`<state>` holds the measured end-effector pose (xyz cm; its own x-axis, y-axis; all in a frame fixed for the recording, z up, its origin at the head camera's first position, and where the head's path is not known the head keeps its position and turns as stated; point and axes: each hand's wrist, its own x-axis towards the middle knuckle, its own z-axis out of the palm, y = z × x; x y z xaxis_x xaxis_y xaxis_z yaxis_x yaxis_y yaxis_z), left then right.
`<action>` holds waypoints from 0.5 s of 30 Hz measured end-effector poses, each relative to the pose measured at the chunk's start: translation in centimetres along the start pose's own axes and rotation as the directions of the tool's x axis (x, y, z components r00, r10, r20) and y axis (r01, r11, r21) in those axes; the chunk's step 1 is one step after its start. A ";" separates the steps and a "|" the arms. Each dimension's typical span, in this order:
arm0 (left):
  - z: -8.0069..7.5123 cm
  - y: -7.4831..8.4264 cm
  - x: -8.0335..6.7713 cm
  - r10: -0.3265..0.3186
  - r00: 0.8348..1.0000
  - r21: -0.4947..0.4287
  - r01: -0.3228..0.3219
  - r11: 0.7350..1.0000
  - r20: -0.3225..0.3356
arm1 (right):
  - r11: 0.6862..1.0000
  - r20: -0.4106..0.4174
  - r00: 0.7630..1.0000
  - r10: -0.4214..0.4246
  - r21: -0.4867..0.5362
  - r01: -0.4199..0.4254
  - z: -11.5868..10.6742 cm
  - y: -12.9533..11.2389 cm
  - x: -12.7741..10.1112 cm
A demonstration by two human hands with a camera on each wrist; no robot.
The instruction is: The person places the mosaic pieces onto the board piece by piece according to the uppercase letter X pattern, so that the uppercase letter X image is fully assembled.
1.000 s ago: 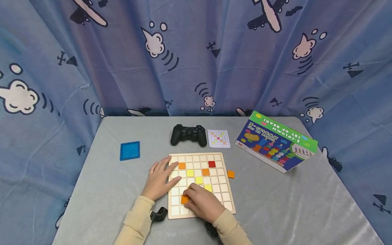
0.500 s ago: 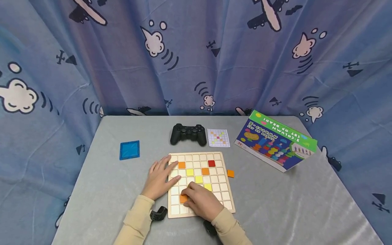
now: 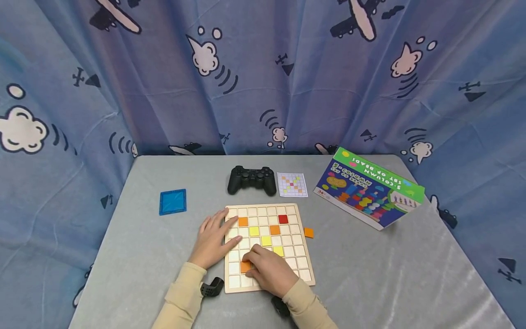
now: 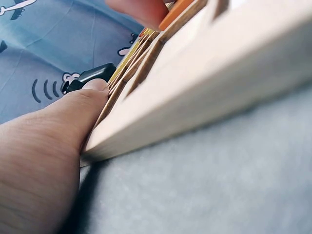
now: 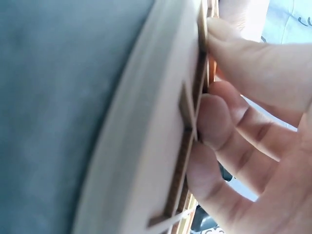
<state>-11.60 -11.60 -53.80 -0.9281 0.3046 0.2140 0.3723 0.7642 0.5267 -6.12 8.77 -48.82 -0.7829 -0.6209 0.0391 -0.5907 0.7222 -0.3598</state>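
A square wooden grid board [image 3: 302, 275] lies on the grey table. My left hand [image 3: 213, 242] rests on its left side with fingers spread and the thumb reaching over the cells. In the left wrist view the thumb [image 4: 63, 117] lies along the board's edge. My right hand [image 3: 274, 272] pinches an orange tile [image 3: 245, 267] low on the left of the grid, thumb and index fingertip at its edges. Other tiles sit in cells: orange tiles [image 3: 274, 230], a red tile [image 3: 283, 219] and yellow tiles [image 3: 266, 241]. The right hand hides some middle and lower cells.
A loose orange tile [image 3: 309, 233] lies just right of the board. Behind the board are a black game controller [image 3: 252, 180] and a printed pattern card [image 3: 292, 184]. A blue tray [image 3: 173, 202] lies left, and a colourful box [image 3: 370, 189] stands right.
The orange tile at my right fingertips has shifted slightly left over its cell, the fingers moving with it. My left hand has stayed in place on the board.
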 end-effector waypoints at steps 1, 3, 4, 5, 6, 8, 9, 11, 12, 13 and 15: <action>0.0 0.0 0.0 0.003 1.000 0.000 -0.003 1.000 -0.005 | 1.000 0.000 1.000 0.001 0.001 -0.001 0.0 0.0 0.0; 0.0 0.0 0.0 0.011 1.000 -0.001 -0.011 1.000 -0.017 | 1.000 0.000 1.000 0.002 -0.001 -0.002 0.1 -0.1 0.0; 0.0 0.0 0.0 0.011 1.000 0.000 -0.011 1.000 -0.017 | 1.000 -0.001 1.000 0.002 -0.002 -0.002 0.1 -0.1 0.1; 0.0 0.0 0.0 0.011 1.000 0.001 -0.011 1.000 -0.017 | 1.000 -0.001 1.000 0.001 -0.003 -0.001 0.1 -0.1 0.1; 0.0 0.0 0.0 0.009 1.000 0.003 -0.008 1.000 -0.014 | 1.000 -0.001 1.000 0.001 -0.004 -0.001 0.1 -0.1 0.1; -0.1 0.0 0.0 0.001 1.000 0.003 -0.001 1.000 -0.003 | 1.000 0.002 1.000 0.002 -0.007 -0.002 0.2 -0.2 0.1; -0.1 -0.1 0.0 -0.005 1.000 0.001 0.005 1.000 0.004 | 1.000 0.005 1.000 0.002 -0.008 -0.002 0.2 -0.2 0.0; -0.1 -0.1 0.0 -0.009 1.000 -0.001 0.009 1.000 0.008 | 1.000 0.011 1.000 0.001 -0.009 -0.001 0.2 -0.2 0.0; 0.0 -0.1 0.0 -0.009 1.000 0.000 0.009 1.000 0.009 | 1.000 0.014 1.000 -0.001 -0.005 0.001 0.1 -0.2 -0.1; 0.0 -0.1 0.0 -0.009 1.000 0.000 0.009 1.000 0.009 | 1.000 0.018 1.000 -0.002 0.007 0.002 0.0 -0.1 -0.2; 0.0 -0.1 0.0 -0.006 1.000 0.003 0.006 1.000 0.011 | 0.999 0.002 1.000 -0.013 0.039 0.012 -0.3 0.2 -0.5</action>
<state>-11.66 -11.65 -53.88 -0.9301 0.3067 0.2019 0.3671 0.7678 0.5251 -5.90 9.30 -48.65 -0.7750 -0.6305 0.0418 -0.5925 0.7021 -0.3950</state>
